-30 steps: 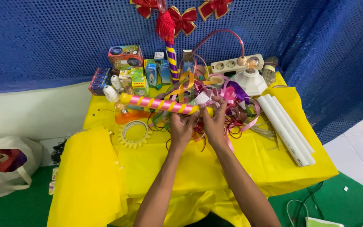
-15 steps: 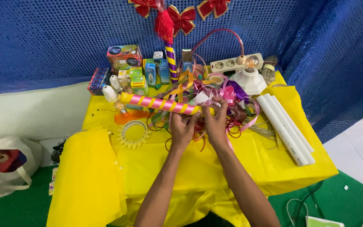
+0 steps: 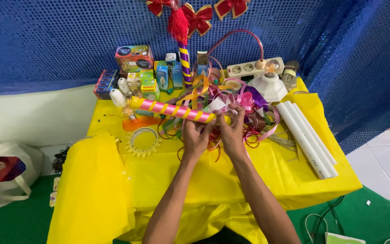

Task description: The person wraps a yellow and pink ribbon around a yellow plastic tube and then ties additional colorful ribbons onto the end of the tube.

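A yellow-covered table (image 3: 231, 180) is seen from above. Near its middle, a stick (image 3: 172, 110) wrapped in pink and yellow stripes is lying across the tabletop, with one end toward the left edge and the other end at the hands. This end is held by the left hand (image 3: 196, 135) and the right hand (image 3: 232, 131), which are closed around it side by side, touching each other. Whether a strand of ribbon is also pinched between the fingers cannot be told.

Just behind and right of the hands, a loose heap of ribbons (image 3: 244, 108) in pink, purple, orange and dark red is spread; some curls are hanging over the stick and under the wrists.

Along the back edge, several small boxes are standing. A colourful box (image 3: 134, 56) is placed highest, near the back left corner; green and blue boxes (image 3: 159, 79) are set beside it. All are shut, so their contents cannot be seen. A dark flat pack (image 3: 106, 83) is at the left edge. Two bare bulbs (image 3: 123, 90) are lying in front of the boxes, outside of any container.

At the back right, a white power strip (image 3: 249, 68) is placed, and a white lamp base (image 3: 269, 86) with a clear bulb is just in front of it. Along the right edge, white tubes (image 3: 308, 138) are laid side by side. A yellow toothed ring (image 3: 144, 141) is lying left of the hands, near an orange piece (image 3: 141, 123).

On the floor at the left, a white bag (image 3: 3, 176) is resting; its inside is not visible.
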